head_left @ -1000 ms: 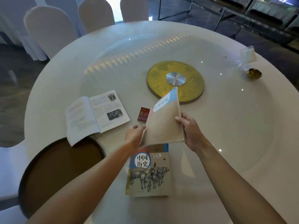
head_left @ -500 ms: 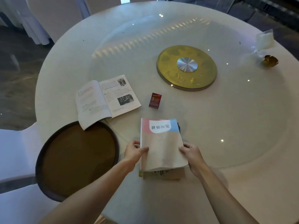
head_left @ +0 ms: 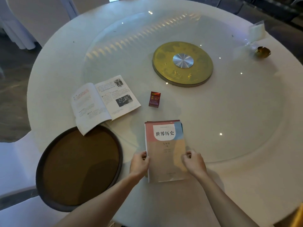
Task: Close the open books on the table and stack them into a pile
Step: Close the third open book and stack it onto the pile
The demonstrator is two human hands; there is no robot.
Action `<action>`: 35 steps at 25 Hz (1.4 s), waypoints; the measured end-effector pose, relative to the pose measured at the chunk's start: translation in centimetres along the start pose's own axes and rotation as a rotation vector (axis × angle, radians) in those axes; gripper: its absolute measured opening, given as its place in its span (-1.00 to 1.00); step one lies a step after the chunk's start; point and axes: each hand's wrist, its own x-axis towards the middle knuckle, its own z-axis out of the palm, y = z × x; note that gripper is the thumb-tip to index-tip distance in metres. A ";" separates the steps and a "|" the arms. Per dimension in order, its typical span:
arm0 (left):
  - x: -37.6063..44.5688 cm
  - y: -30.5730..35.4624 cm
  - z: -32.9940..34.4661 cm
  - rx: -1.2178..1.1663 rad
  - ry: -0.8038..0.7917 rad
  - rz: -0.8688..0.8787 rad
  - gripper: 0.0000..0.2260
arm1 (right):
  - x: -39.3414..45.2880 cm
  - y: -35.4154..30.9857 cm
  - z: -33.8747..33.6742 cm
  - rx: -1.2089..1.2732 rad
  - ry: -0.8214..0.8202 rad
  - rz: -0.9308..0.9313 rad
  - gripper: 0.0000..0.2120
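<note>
A closed book with a pink, blue and tan cover (head_left: 165, 148) lies flat on top of another closed book, whose edges barely show beneath it, near the front of the round white table (head_left: 246, 120). My left hand (head_left: 139, 163) rests against the pile's left edge and my right hand (head_left: 194, 163) against its right edge, fingers curled on the top cover. One book (head_left: 105, 102) lies open, pages up, to the left; its near corner overhangs the brown tray.
A round dark-rimmed brown tray (head_left: 78, 167) sits at the front left. A small red box (head_left: 154, 99) lies between the open book and the gold turntable hub (head_left: 182, 63). A clear packet and a small gold dish (head_left: 263, 52) are at the far right.
The pink-covered book went from being held up in the air to lying flat on the other closed book. My hands now sit at its two side edges, squaring the pile.
</note>
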 end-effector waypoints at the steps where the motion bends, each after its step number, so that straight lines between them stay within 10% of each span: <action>1: 0.2 0.1 0.0 0.021 -0.008 0.012 -0.80 | 0.0 0.0 -0.1 0.016 -0.008 0.013 -0.80; 35: 6.0 9.5 2.8 -0.020 -0.003 -0.152 -0.76 | 7.0 -1.4 -2.7 0.081 -0.023 0.052 -0.80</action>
